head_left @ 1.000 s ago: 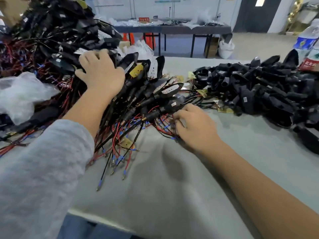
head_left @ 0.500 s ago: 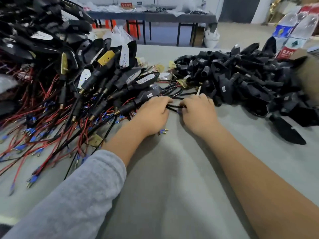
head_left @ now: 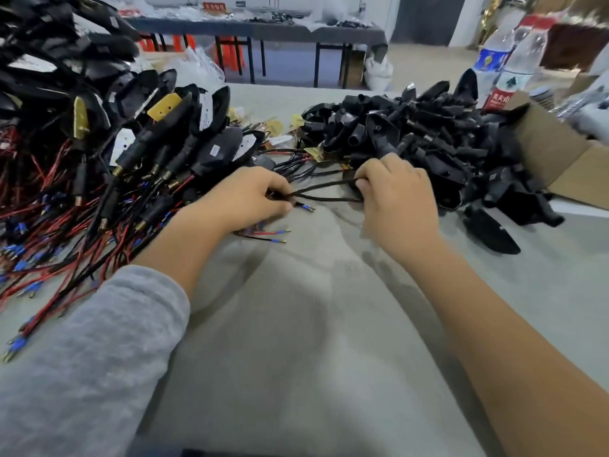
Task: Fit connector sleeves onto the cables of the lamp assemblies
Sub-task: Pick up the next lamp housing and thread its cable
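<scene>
Table [head_left: 296,324]: matt grey cloth, slightly rough. Lamp assemblies [head_left: 184,140]: semi-gloss black plastic; cables [head_left: 324,192] matt black. Cardboard box [head_left: 560,159]: dull brown.

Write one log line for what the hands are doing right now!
left hand: pinches thin black cables | right hand: pinches same cables | cables: stretched between hands above grey table | sleeve: not visible

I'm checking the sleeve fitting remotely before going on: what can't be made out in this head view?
- Whether a sleeve is on the black cable: too small, and both ends vanish into the hands.
- Left hand and right hand fingers: curled under, seen from behind.
- Wired lamp pile: cut off by the left edge.
- Water bottles and cardboard box: blurred.
</scene>
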A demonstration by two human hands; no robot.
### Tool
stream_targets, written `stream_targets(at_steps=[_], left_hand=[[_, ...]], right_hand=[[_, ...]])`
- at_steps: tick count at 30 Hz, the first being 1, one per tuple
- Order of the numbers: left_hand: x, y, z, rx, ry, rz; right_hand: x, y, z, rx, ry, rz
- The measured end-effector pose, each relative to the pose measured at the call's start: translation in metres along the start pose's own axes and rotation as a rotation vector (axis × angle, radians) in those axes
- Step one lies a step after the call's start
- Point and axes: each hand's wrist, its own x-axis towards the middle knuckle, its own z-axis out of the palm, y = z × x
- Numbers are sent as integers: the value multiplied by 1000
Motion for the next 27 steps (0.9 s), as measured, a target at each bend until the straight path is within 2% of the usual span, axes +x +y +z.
stream_targets(at_steps=[3,7,11,14,17,18,21,24,27], left_hand=[[-6,3,-6,74,-45,3],[-9,5,-4,132,-42,-10],[-9,11,-10,132,-8,-14],[-8,16,-13,196,-102,-37],[-3,31,-7,381,-3,20],[0,38,-3,361,40,63],[6,63,17,177,104,141],[13,81,41,97,172,181],[17,90,67,-151,337,55]], right_hand=[[2,11,-9,-47,148,98],[1,16,-15,-150,258,50],[-1,34,-20,-232,248,20],[-2,56,-26,-242,238,172],[-5,70,-26,-256,176,287],[-6,70,-26,-258,161,303],[-3,58,-25,-145,113,191],[-2,32,-15,98,-71,-23],[-7,18,2,163,-178,40]])
